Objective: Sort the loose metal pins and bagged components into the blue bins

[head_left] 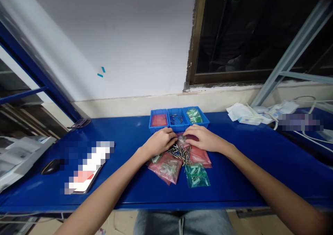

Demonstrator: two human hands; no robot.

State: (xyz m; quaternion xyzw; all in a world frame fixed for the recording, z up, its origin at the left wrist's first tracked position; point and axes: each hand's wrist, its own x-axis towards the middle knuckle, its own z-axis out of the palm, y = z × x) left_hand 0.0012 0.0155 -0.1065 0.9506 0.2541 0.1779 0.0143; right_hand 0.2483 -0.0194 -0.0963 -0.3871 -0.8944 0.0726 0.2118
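My left hand point(163, 139) curls its fingers at the left edge of a loose heap of thin metal pins or screws point(180, 152); what its fingertips grip is hidden. Opposite it, my right hand point(202, 137) has thumb and fingers around the edge of a small pinkish clear plastic bag point(182, 140) behind the heap. Pink bags point(169, 168) with pale parts inside lie under and in front of my left hand. Another pink bag point(200, 157) lies below my right hand. A green bag point(197, 175) of pale parts rests nearest me.
Behind my hands stand three joined blue bins, holding pink bags point(159, 119), loose metal pins point(177, 118) and green bags point(194, 115). On the blue table point(130, 190), a phone or tablet point(90, 169) and a black mouse point(51, 166) lie left. White packaging point(244, 113) and cables sit right.
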